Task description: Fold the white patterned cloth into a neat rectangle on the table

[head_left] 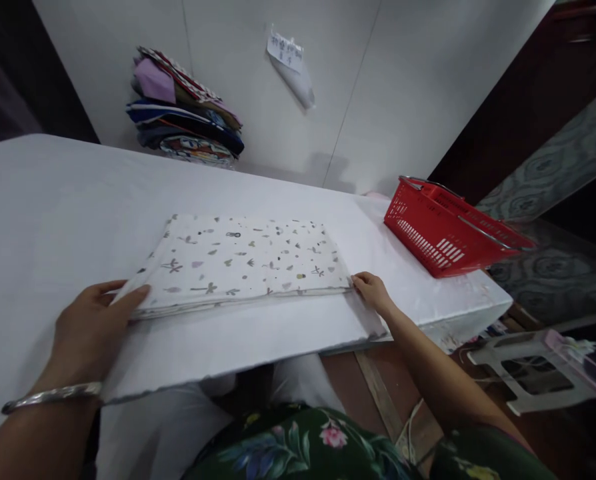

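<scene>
Left hand (85,333) is clamped on the near-left corner of the folded cloth (248,263), thumb on top; right hand (372,291) pinches the near-right corner. The cloth lies on the white-covered table (68,220). Beyond: smooth panelled wall (403,87) bearing a curled paper sheet (293,73). Cloth: layered rectangle, white, small printed motifs. Basket (418,230): red perforated plastic, metal handles, table's right end. Fabric stack (183,120): folded, multicoloured, far edge.

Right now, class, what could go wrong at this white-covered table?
The left hand and right hand hold the near corners of the folded white printed cloth; uneven pulling might skew its layers. The white-covered table has a red plastic basket near its right end; a nudge might knock it off.
</scene>
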{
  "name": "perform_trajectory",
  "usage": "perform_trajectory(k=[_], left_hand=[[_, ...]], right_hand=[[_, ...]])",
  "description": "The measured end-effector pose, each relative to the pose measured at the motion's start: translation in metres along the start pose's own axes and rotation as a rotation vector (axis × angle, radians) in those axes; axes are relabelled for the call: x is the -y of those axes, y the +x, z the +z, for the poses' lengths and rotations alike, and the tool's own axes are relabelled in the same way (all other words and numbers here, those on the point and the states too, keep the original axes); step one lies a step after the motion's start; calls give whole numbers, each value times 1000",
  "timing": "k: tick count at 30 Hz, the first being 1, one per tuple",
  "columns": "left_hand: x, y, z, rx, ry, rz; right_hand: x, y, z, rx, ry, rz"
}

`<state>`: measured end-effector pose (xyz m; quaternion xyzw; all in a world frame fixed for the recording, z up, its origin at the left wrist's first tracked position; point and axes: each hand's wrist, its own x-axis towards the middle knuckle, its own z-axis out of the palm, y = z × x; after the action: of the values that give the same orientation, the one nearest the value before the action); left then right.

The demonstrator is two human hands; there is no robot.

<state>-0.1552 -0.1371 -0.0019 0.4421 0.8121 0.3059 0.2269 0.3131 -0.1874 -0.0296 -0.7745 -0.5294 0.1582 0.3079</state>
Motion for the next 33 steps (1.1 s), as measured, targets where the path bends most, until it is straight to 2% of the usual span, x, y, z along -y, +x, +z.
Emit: perform_trajectory(k=[3, 6, 12, 16, 22, 27, 33], left_hand=[[0, -1, -3, 31, -11, 21], [-1, -3, -5, 29, 3, 49], [-3, -5, -4, 31, -4, 47], [-2, -5, -4, 25, -11, 40], [4, 1, -2, 23, 0, 65], [1, -1, -3, 0, -15, 48], [4, 1, -2, 19, -15, 42]], right_hand=[[8, 5, -3, 187, 103, 199], [21, 11, -6, 290, 200, 288], [38, 28, -19, 216, 435, 168], [36, 28, -13, 289, 424, 275], [37, 26, -8, 352, 358, 304], [49, 31, -13, 372, 494, 192], [35, 29, -6, 455, 267, 338]])
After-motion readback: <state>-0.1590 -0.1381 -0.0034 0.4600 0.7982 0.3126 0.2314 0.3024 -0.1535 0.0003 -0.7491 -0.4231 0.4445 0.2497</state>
